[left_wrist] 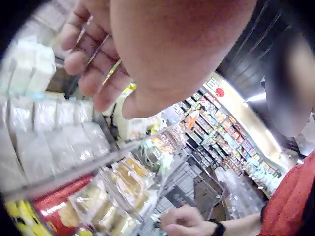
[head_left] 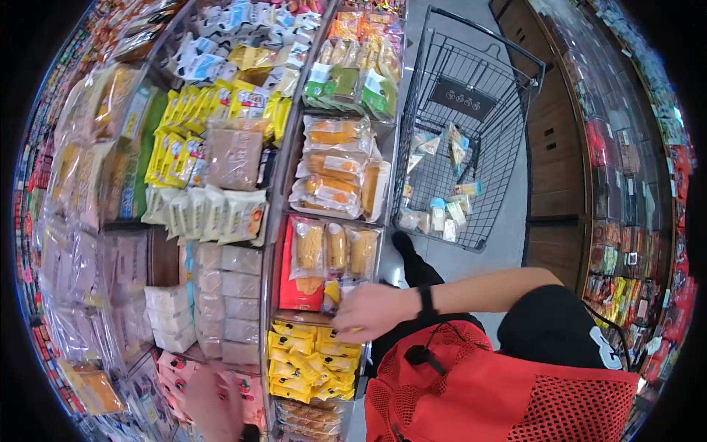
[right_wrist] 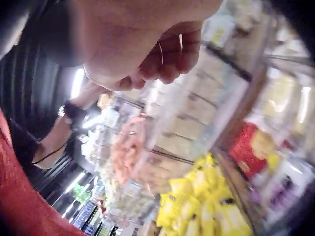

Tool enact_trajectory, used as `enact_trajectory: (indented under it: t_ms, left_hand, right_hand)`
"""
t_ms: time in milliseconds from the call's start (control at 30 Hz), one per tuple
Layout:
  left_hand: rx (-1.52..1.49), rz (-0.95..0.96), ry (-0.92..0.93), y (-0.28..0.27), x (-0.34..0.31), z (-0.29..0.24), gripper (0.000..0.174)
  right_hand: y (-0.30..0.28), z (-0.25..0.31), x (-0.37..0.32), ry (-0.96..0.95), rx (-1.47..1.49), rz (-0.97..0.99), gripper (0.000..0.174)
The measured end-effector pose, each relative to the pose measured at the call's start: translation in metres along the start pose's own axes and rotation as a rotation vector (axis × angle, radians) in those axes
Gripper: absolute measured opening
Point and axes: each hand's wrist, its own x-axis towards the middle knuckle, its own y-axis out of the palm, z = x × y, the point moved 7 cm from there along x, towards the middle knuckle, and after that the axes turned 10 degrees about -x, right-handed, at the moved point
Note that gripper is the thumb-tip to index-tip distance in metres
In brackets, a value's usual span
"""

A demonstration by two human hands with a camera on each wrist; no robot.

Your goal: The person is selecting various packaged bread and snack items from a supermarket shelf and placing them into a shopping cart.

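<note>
My left hand point(head_left: 213, 401) hovers over pink packets point(head_left: 173, 372) in a bin at the lower left. In the left wrist view its fingers point(left_wrist: 88, 64) are nearly straight with gaps between them, holding nothing. My right hand point(head_left: 375, 311) hangs above the divider beside yellow packets point(head_left: 313, 361). Its fingers point(right_wrist: 170, 64) bend loosely in the right wrist view, and no item shows in them. Close to its fingertips in the head view lie a red packet point(head_left: 294, 292) and a small yellow-and-purple packet point(head_left: 331, 295).
A shopping cart point(head_left: 471, 99) with several small packs point(head_left: 445, 214) in it stands ahead right. Bagged long breads point(head_left: 331, 162) and pale wrapped blocks point(head_left: 228, 295) fill neighbouring bins. Wooden cabinets point(head_left: 556, 147) line the aisle's right side.
</note>
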Motion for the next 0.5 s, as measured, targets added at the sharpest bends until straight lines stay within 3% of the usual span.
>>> enact_trajectory:
  t_ms: [33, 67, 100, 167, 200, 233, 267, 300, 333, 433, 467, 500]
  left_hand:
    - [0.106, 0.198, -0.016, 0.028, -0.019, -0.009, 0.019]
    - [-0.151, 0.129, -0.025, 0.041, -0.018, -0.032, 0.018]
    - [-0.209, 0.216, -0.057, 0.058, -0.023, -0.046, 0.018]
    - [-0.345, 0.278, -0.054, 0.099, -0.020, -0.090, 0.017]
    - [-0.659, 0.389, -0.371, 0.141, -0.036, -0.081, 0.019]
    - [-0.592, 0.486, -0.615, 0.169, -0.035, -0.090, 0.024]
    - [-0.756, 0.356, -0.553, 0.198, -0.045, -0.097, 0.028]
    - [-0.665, 0.294, -0.557, 0.259, -0.088, -0.061, 0.032]
    - [-0.749, 0.292, -0.565, 0.303, -0.102, -0.055, 0.033]
    - [-0.399, 0.651, -0.649, 0.361, -0.124, -0.071, 0.033]
    - [-0.392, 0.668, -0.669, 0.371, -0.133, -0.077, 0.033]
    - [-0.577, 0.608, -0.707, 0.379, -0.139, -0.085, 0.033]
  right_hand:
    - [0.001, -0.032, -0.035, 0.146, 0.035, 0.040, 0.033]
    - [0.002, -0.072, -0.071, 0.316, 0.047, 0.113, 0.032]
    - [0.005, -0.114, -0.110, 0.488, 0.057, 0.187, 0.032]
    - [0.014, -0.206, -0.201, 0.860, 0.087, -0.031, 0.033]
    - [0.017, -0.245, -0.242, 0.977, 0.098, -0.093, 0.034]
    - [0.015, -0.280, -0.276, 1.096, 0.108, -0.152, 0.035]
    - [0.010, -0.303, -0.301, 1.204, 0.129, -0.182, 0.036]
    - [0.006, -0.327, -0.325, 1.311, 0.142, -0.212, 0.036]
    - [0.012, -0.356, -0.341, 1.342, 0.100, -0.213, 0.034]
    - [0.025, -0.412, -0.339, 1.228, 0.100, -0.010, 0.039]
    - [0.039, -0.430, -0.333, 1.176, 0.082, 0.034, 0.043]
    - [0.056, -0.447, -0.322, 1.117, 0.061, 0.075, 0.048]
